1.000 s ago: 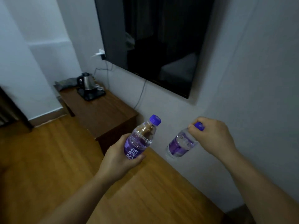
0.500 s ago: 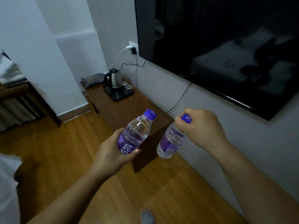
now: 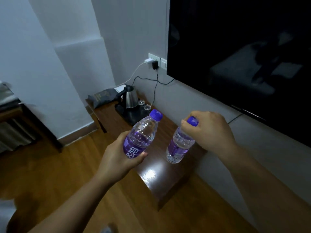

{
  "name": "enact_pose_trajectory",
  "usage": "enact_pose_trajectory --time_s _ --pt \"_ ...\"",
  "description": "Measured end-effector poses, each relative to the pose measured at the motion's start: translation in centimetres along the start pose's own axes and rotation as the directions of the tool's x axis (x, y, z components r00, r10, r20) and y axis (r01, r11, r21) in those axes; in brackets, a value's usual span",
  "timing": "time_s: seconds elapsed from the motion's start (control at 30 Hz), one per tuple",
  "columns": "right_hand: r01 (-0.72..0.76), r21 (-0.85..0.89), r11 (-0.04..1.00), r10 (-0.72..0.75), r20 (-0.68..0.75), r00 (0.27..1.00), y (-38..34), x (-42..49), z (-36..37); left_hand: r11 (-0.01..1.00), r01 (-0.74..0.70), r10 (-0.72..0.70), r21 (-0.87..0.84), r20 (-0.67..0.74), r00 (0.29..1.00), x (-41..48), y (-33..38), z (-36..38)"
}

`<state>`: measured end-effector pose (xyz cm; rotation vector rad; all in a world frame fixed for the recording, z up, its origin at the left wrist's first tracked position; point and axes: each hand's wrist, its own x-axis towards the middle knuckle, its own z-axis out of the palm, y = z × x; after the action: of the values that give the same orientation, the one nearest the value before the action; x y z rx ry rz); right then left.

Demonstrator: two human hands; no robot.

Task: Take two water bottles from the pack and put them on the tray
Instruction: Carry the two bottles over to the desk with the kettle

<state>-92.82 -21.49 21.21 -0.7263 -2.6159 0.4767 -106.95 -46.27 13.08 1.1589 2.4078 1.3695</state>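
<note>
Bottles fill both my hands. My left hand (image 3: 116,158) wraps its fingers (image 3: 140,155) around the lower body of the first bottle (image 3: 142,134), over its purple label, and holds it tilted, purple cap pointing up and away from me. My right hand (image 3: 208,132) pinches the neck of the second bottle (image 3: 179,147) just under its purple cap, fingers closed tight, so the body hangs down and slants toward my left hand (the two bottles are near each other but apart). Both are in the air above the near end of the wooden counter (image 3: 161,179), which runs along the wall under the dark television (image 3: 239,52). Beyond my fingers, at the counter's far end, sits the black tray (image 3: 129,117), carrying a steel kettle (image 3: 131,97) and two small glasses (image 3: 144,105). A dark pouch (image 3: 102,96) lies past the tray by the corner. Cables run up from there to the wall socket (image 3: 155,60).
</note>
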Motion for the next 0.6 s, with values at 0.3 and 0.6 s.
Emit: enact_pose_trajectory --time_s 0.3,0.6 --pt "-0.15 -0.057 0.987 0.145 -0.085 0.986 -11.1 10.6 8.2 0.99 -0.111 0.121 -0.082 0.137 0.983 13.4 -12.7 -11.5" --pt "-0.212 -0.078 0.974 0.204 -0.105 0.973 -16.3 23.2 14.9 0.984 -0.157 0.171 -0.088 0.197 0.965 27.2 -21.2 -16.1"
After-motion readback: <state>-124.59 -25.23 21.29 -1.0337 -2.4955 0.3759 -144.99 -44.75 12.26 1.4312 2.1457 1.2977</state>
